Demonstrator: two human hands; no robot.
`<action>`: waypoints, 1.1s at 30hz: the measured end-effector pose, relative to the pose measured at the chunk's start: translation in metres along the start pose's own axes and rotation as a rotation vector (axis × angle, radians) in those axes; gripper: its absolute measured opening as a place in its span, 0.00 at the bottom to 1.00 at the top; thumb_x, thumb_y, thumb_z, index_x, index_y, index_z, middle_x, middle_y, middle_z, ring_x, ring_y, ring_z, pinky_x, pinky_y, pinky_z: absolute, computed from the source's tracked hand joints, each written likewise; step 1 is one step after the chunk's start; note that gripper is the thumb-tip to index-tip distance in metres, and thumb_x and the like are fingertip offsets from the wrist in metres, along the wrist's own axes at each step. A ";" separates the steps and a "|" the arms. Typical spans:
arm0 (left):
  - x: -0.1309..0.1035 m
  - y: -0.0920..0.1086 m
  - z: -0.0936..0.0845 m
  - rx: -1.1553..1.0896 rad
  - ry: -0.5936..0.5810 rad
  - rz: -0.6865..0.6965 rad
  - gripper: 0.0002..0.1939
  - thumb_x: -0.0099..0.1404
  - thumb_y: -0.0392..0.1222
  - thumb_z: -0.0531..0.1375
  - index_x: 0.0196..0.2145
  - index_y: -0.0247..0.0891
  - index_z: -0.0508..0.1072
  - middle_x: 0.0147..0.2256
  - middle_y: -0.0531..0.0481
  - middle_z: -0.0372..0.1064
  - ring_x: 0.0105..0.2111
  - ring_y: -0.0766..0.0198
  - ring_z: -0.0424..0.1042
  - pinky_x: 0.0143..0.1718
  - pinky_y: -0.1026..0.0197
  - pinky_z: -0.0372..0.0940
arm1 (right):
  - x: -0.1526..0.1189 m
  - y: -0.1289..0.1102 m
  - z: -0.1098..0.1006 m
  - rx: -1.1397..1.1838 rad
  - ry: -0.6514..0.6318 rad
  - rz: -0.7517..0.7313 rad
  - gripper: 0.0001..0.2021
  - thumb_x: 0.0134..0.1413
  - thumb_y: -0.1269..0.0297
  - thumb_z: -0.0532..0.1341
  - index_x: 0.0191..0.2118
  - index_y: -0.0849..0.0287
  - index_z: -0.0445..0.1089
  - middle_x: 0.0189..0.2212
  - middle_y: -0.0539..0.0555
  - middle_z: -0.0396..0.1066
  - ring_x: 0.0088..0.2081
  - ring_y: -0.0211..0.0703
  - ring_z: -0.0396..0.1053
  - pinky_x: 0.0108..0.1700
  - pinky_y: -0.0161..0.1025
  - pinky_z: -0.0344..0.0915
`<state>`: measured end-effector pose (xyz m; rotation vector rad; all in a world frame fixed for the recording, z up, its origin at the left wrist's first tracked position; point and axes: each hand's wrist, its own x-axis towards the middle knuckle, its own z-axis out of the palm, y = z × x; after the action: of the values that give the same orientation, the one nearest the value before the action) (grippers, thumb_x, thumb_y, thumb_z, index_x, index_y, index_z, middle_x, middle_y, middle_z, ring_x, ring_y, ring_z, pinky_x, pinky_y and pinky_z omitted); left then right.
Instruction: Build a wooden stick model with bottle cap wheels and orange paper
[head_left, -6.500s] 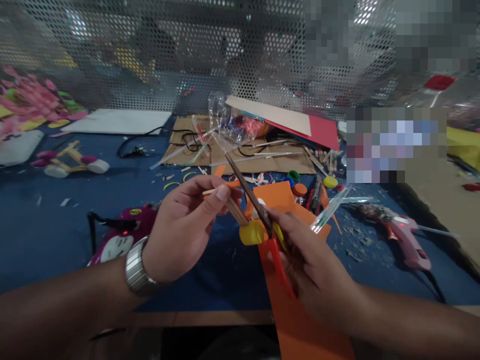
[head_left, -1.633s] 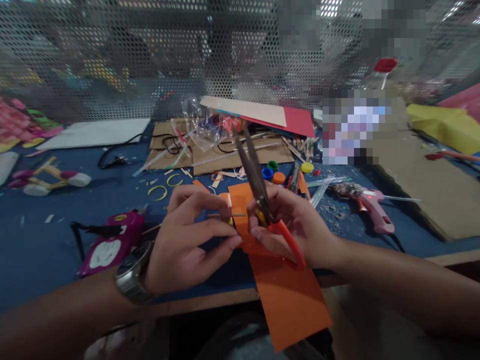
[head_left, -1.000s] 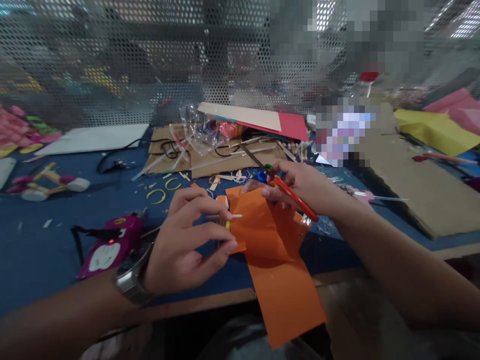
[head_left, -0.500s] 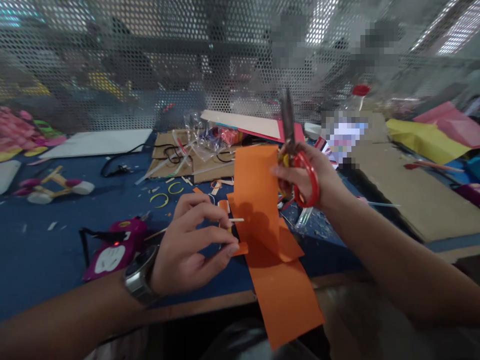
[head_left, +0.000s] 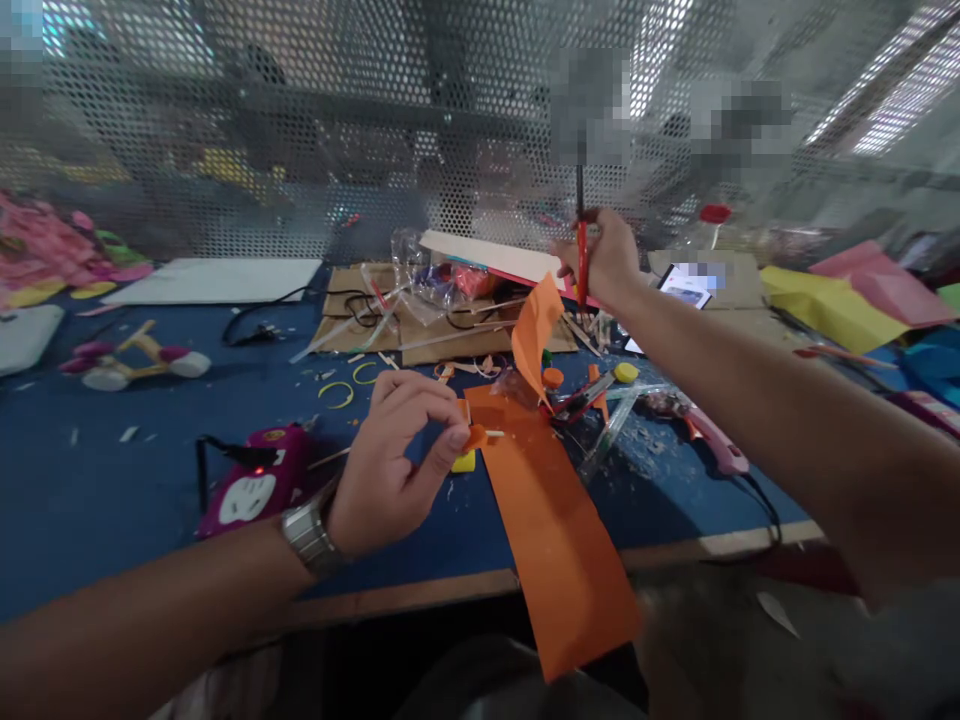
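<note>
My left hand (head_left: 405,470), with a metal-band watch on its wrist, pinches a small orange paper piece (head_left: 477,436) between thumb and fingertips. A thin pale stick (head_left: 494,433) pokes out beside that piece. Out over the back of the table, my right hand (head_left: 611,260) holds red-handled scissors (head_left: 582,255) upright, blades upward. Below it a curled orange paper piece (head_left: 534,335) stands tilted, apart from the hand. A long orange paper strip (head_left: 562,530) lies across the table's front edge and hangs over it.
A purple box (head_left: 259,480) with a red light sits left of my left hand. On the right lie a pink glue gun (head_left: 712,435) and a lit phone (head_left: 686,285). Cardboard (head_left: 427,345) and plastic wrap lie behind. A perforated metal screen (head_left: 360,130) closes off the back.
My right hand has moved up and away with the scissors. The upper orange paper has come away from it, now small and curled. My left hand keeps its pinch.
</note>
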<state>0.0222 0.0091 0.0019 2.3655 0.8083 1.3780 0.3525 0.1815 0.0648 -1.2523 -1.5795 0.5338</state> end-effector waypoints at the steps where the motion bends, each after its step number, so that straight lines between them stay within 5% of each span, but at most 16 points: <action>1: 0.000 -0.001 0.000 0.003 0.005 -0.008 0.10 0.83 0.42 0.59 0.39 0.43 0.73 0.39 0.47 0.78 0.45 0.52 0.73 0.52 0.45 0.67 | 0.002 -0.005 0.001 0.038 0.035 0.036 0.21 0.65 0.54 0.76 0.45 0.53 0.62 0.28 0.42 0.80 0.20 0.25 0.67 0.25 0.35 0.56; 3: -0.001 -0.002 0.001 0.010 0.016 -0.031 0.12 0.85 0.45 0.57 0.40 0.43 0.72 0.39 0.47 0.77 0.45 0.52 0.74 0.53 0.46 0.67 | -0.001 -0.017 0.005 0.161 0.112 0.114 0.25 0.58 0.56 0.81 0.45 0.51 0.63 0.28 0.43 0.80 0.21 0.29 0.69 0.24 0.36 0.57; 5: -0.001 -0.004 0.001 0.018 0.028 -0.055 0.13 0.85 0.46 0.56 0.40 0.44 0.72 0.39 0.47 0.77 0.45 0.52 0.74 0.52 0.46 0.67 | -0.019 -0.034 0.012 0.242 0.084 0.132 0.20 0.65 0.56 0.76 0.45 0.51 0.63 0.31 0.44 0.82 0.22 0.30 0.72 0.25 0.37 0.58; 9: 0.000 -0.004 0.001 0.025 0.044 -0.068 0.11 0.84 0.44 0.58 0.40 0.43 0.72 0.39 0.48 0.77 0.45 0.53 0.74 0.52 0.46 0.67 | -0.096 -0.070 0.028 0.368 -0.062 0.121 0.24 0.59 0.48 0.79 0.45 0.50 0.66 0.34 0.48 0.83 0.22 0.38 0.73 0.23 0.40 0.65; 12: 0.001 -0.003 0.002 0.037 0.049 -0.076 0.10 0.83 0.43 0.60 0.39 0.43 0.72 0.38 0.48 0.77 0.43 0.54 0.73 0.52 0.47 0.67 | -0.157 -0.091 0.039 0.508 -0.263 0.183 0.26 0.54 0.50 0.83 0.46 0.49 0.68 0.31 0.46 0.80 0.22 0.39 0.74 0.22 0.38 0.66; 15: 0.001 -0.002 0.003 0.031 0.064 -0.078 0.09 0.81 0.42 0.63 0.39 0.44 0.72 0.39 0.49 0.78 0.44 0.54 0.72 0.51 0.48 0.68 | -0.189 -0.101 0.051 0.565 -0.356 0.268 0.30 0.46 0.54 0.87 0.44 0.49 0.68 0.32 0.47 0.80 0.25 0.39 0.75 0.26 0.38 0.71; 19: 0.001 0.000 0.003 0.039 0.060 -0.062 0.07 0.80 0.40 0.63 0.40 0.44 0.73 0.40 0.49 0.79 0.46 0.54 0.73 0.52 0.49 0.68 | -0.194 -0.097 0.067 0.630 -0.389 0.295 0.32 0.39 0.57 0.89 0.42 0.50 0.69 0.30 0.45 0.77 0.30 0.39 0.76 0.32 0.37 0.75; 33: 0.000 0.005 0.001 -0.086 0.036 -0.027 0.07 0.78 0.34 0.63 0.39 0.42 0.72 0.39 0.52 0.75 0.44 0.58 0.70 0.51 0.51 0.64 | -0.197 -0.092 0.068 0.508 -0.294 0.095 0.21 0.53 0.67 0.81 0.43 0.52 0.69 0.32 0.45 0.80 0.32 0.38 0.82 0.37 0.33 0.78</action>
<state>0.0245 0.0047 0.0039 2.2626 0.7716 1.4187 0.2414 -0.0132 0.0281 -0.8887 -1.4923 1.1429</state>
